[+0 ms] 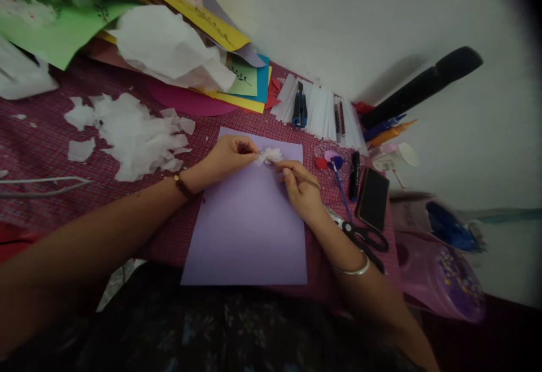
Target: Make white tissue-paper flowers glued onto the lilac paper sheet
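Where the left hand (pixel 232 156) pinches, tissue (pixel 273 154) blurs.

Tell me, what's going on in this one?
A person is working with white, ruffled tissue-like paper near the top of a plain lilac rectangular sheet. The right hand holds a thin brown stick-like tool, its tip at the ruffled paper. The left hand has its fingertips at the paper's left edge; whether they pinch it is too small to tell. A loose heap of torn white tissue pieces lies left of the sheet, on a red checked cloth.
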A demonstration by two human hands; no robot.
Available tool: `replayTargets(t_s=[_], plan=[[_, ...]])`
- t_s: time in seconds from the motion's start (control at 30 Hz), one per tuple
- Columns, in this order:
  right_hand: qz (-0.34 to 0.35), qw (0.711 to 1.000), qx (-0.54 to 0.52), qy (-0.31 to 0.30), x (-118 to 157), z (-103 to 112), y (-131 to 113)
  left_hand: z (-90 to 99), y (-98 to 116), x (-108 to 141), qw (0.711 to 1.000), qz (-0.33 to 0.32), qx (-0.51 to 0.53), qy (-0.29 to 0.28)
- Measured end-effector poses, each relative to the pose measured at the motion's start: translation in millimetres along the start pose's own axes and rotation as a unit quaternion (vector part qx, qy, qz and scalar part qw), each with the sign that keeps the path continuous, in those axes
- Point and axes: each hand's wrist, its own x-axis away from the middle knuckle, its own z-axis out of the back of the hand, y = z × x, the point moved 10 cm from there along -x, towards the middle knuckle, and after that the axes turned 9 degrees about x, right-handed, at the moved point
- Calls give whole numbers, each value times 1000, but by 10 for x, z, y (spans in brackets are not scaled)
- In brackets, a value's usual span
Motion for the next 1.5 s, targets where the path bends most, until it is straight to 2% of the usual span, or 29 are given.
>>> replayTargets(t_s=[0.23, 0.5, 0.67, 0.87, 1.1, 1.3, 1.5], plan=[[-2, 999, 27, 17, 20, 38, 17, 37, -1, -4, 1000, 4, -17, 7], [-12, 993, -85, 80, 74, 184, 35, 80, -113, -55, 998, 37, 28, 35], [-51, 982, -132, 124, 84, 298, 131, 60, -77, -31, 999, 30, 0, 13], [-76, 980, -161, 91, 36, 211, 251, 8, 0, 15, 1000, 1, -19, -1], [-62, 983, -167, 52, -38, 80, 211, -19, -9, 6, 999, -9, -43, -3], [-59, 985, -146, 73, -59, 125, 223, -200, -117, -47, 998, 8, -22, -50], [-59, 981, -160, 97, -34, 189, 203, -239, -162, -165, 999, -28, -35, -22]])
